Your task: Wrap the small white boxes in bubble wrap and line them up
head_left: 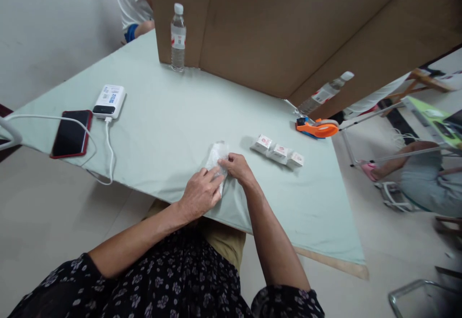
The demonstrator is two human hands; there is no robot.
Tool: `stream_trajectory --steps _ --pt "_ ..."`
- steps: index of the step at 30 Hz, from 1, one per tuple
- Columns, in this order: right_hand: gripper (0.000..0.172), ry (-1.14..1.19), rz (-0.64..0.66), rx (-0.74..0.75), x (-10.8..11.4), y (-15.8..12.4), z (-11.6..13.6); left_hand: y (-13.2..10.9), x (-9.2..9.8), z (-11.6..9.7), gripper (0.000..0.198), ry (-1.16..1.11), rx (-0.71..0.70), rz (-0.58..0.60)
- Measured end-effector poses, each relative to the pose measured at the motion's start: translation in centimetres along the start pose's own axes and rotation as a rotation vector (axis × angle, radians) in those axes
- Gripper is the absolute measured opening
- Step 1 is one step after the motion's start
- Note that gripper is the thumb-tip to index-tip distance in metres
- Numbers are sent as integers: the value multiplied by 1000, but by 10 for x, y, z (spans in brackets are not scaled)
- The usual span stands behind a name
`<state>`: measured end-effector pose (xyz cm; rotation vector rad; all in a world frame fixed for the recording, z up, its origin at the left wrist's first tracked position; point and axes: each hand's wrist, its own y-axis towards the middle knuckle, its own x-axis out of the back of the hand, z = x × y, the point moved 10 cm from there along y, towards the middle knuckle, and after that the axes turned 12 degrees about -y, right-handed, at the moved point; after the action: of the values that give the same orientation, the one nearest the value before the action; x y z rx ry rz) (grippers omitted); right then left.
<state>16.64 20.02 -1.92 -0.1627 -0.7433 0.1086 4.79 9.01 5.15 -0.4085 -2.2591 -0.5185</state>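
Observation:
A small whitish, see-through piece of bubble wrap [217, 152] lies near the table's front edge, under both hands. My left hand [202, 193] is closed over its lower left part, fingers curled and pressed on it. With thumb and forefinger, my right hand [237, 168] pinches its right side. Whether anything is inside the wrap cannot be made out, as the fingers cover much of it. To the right of my right hand stand three small white boxes [279, 151] with red print, in a slanting row, with clear wrap around their lower sides.
An orange tape dispenser [319, 128] lies near the right edge. Two water bottles [178, 41] stand against a tall cardboard panel [249, 24]. On the left are a power bank [109, 100] with a white cable [110, 149] and a phone [72, 133]. Other people sit beyond the table.

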Motion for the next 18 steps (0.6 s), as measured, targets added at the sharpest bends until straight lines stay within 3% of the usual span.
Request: stream_trajectory --steps 4,10,15,18 --pt "31 56 -22 38 1 -7 14 1 -1 4 31 -40 17 -3" --pt "30 375 -52 108 7 -43 37 -3 5 13 24 -126 64 -119" --pt "24 252 -81 238 12 -82 49 -12 13 33 33 -262 225 -282" --pt "19 129 -92 337 10 -98 53 -13 17 40 49 -288 233 -321"
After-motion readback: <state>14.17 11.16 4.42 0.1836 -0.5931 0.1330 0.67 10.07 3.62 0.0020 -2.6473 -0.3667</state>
